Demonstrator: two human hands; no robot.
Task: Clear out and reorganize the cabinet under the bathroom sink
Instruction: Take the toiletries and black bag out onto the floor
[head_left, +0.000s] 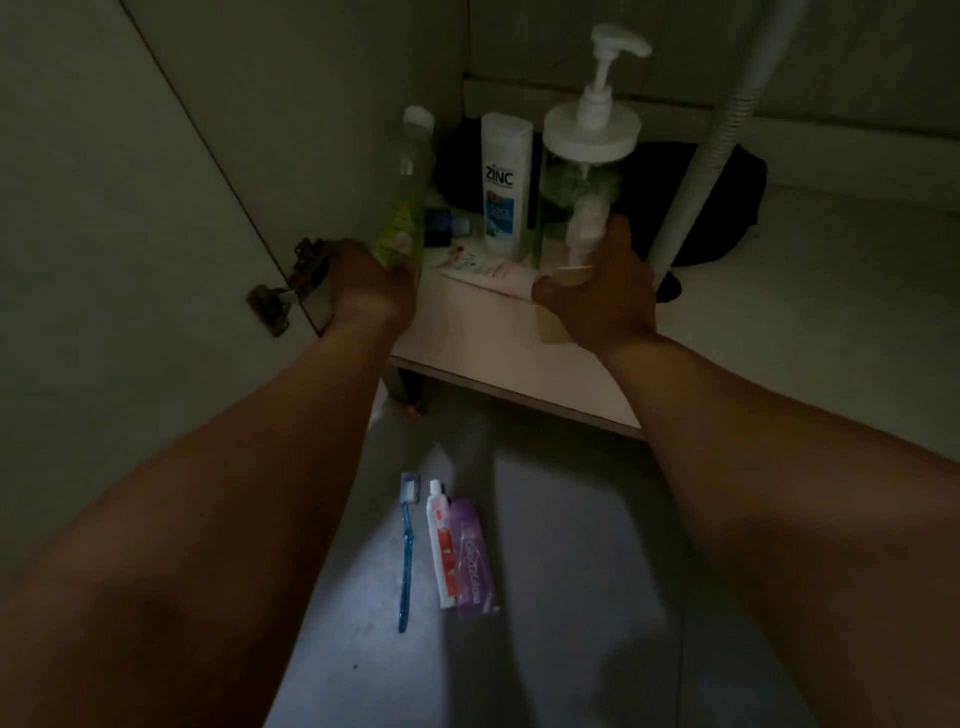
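Item: cabinet floor (519, 332), open, dimly lit; clearing under way.

Left hand (369, 283): fingers curled round the base of the green bottle (405, 208), which stands tilted at the cabinet's 10 o'clock corner, white cap uppermost, close to the door hinge (291, 286).

Right hand (602, 296): wrapped round the small white pump bottle (584, 234), directly in front of the large pump dispenser (589, 156) at 12 o'clock; whether they touch cannot be told.

Remaining stock: ZINC shampoo bottle (505, 182) upright between the two hands; pink tube (493, 273) lying flat at its foot; dark bag (701, 202) at the back, 1 o'clock, behind the drain hose (727, 130).

Already out, on the floor at 6 o'clock: blue toothbrush (407, 551), toothpaste tube (441, 545), purple sachet (472, 556), side by side.

Handling note (judgement): lift both bottles straight up before drawing back, so the small bottle clears the dispenser and the tall one clears the hinge. Hold the green bottle low but firmly; it looks top-heavy at that tilt. Set both beside the floor row, upright, leaving the tube undisturbed.
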